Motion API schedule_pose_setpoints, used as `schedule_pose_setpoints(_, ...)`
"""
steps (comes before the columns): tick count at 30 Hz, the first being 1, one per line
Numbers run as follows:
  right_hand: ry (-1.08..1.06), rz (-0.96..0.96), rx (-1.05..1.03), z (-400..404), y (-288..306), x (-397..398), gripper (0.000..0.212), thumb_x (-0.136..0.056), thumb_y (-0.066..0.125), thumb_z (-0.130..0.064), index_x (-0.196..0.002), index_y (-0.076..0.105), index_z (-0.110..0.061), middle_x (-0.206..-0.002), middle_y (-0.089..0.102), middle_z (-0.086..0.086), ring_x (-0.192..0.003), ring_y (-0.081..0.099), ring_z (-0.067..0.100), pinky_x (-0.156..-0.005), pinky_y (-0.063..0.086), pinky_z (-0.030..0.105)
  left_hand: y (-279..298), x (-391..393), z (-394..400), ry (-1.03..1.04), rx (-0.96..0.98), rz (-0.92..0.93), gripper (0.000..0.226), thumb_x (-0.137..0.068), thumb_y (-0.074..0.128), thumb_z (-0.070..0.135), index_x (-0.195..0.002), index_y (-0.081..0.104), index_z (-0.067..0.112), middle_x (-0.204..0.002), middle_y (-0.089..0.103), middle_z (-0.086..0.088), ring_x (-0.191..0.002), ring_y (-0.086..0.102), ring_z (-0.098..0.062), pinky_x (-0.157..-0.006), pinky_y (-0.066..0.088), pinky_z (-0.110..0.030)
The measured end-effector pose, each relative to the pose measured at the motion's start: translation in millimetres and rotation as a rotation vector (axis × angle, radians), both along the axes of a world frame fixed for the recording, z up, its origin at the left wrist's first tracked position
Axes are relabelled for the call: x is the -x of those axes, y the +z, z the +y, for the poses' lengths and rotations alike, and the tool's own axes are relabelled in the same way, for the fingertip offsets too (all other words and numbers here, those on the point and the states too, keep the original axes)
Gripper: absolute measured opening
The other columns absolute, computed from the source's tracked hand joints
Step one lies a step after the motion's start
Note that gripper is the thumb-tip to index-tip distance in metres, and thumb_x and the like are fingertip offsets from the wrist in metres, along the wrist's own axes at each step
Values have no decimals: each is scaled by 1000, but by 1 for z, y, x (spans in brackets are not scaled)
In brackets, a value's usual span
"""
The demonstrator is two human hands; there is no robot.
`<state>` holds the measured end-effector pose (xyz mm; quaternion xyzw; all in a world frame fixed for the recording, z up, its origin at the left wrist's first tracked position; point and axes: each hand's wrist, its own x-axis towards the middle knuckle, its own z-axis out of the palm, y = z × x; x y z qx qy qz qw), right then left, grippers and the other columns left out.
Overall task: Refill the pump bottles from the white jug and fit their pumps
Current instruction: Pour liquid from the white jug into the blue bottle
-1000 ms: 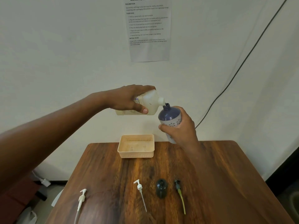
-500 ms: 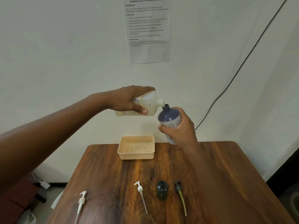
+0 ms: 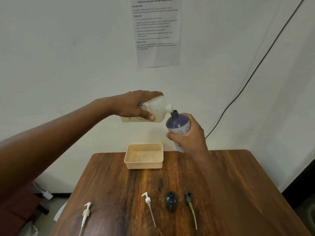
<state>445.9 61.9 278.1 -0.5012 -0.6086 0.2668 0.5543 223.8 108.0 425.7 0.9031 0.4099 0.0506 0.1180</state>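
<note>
My left hand (image 3: 134, 104) holds the white jug (image 3: 157, 110) tipped on its side, high above the table's far edge. Its spout rests at the open neck of a dark blue pump bottle (image 3: 177, 121) with a white flower pattern, gripped upright by my right hand (image 3: 189, 135). On the near part of the table lie two white pumps (image 3: 86, 213) (image 3: 148, 200), a dark pump with a yellow-green tube (image 3: 190, 204) and a small dark bottle (image 3: 171, 202) lying flat.
A peach plastic basket (image 3: 144, 165) stands at the far edge of the wooden table (image 3: 221, 193). A printed sheet (image 3: 156, 31) is stuck to the wall, and a black cable (image 3: 255, 68) runs down it at the right. A white plug lies on the floor at left.
Both hands, the jug and the blue bottle hold the same pose. The view has shifted slightly upward.
</note>
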Motion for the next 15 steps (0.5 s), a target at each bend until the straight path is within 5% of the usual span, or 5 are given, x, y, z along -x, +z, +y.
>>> schedule_pose_setpoints(5,3,2,4,1,0,-2,71,-61,90,-38,-121,53,-40,-104,63,-23,-95,59,-10,-64,48,6,1,-1,-1,11,2,2,84,-81,70,53,-154,38,25,-133,57,-3,-119,56,-28,-98,54,-45)
schedule_pose_setpoints(15,15,4,16,1,0,-3,72,-62,90,-37,-124,53,-38,-108,63,-20,-96,60,-7,-66,50,8,-2,0,5,6,-4,1,76,-92,78,38,-155,37,25,-132,57,-3,-117,56,-28,-97,53,-45)
